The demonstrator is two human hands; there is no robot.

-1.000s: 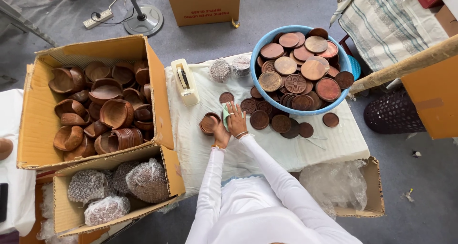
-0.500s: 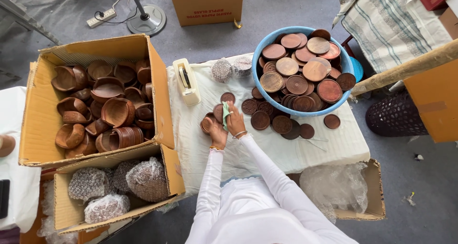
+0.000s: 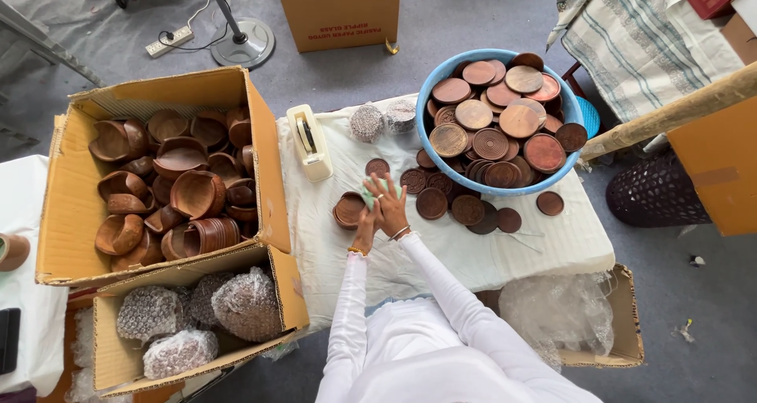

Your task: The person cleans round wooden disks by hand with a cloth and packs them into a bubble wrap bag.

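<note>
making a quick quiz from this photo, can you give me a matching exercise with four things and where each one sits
Things:
1. wooden bowls
2. bubble-wrapped bundles
3. round wooden lids
4. tape dispenser

Places:
A. on the white cloth, left of the blue basin
B. in the large cardboard box
C. heaped in the blue basin
D. in the smaller cardboard box

Pairs: 1-B, 2-D, 3-C, 4-A
</note>
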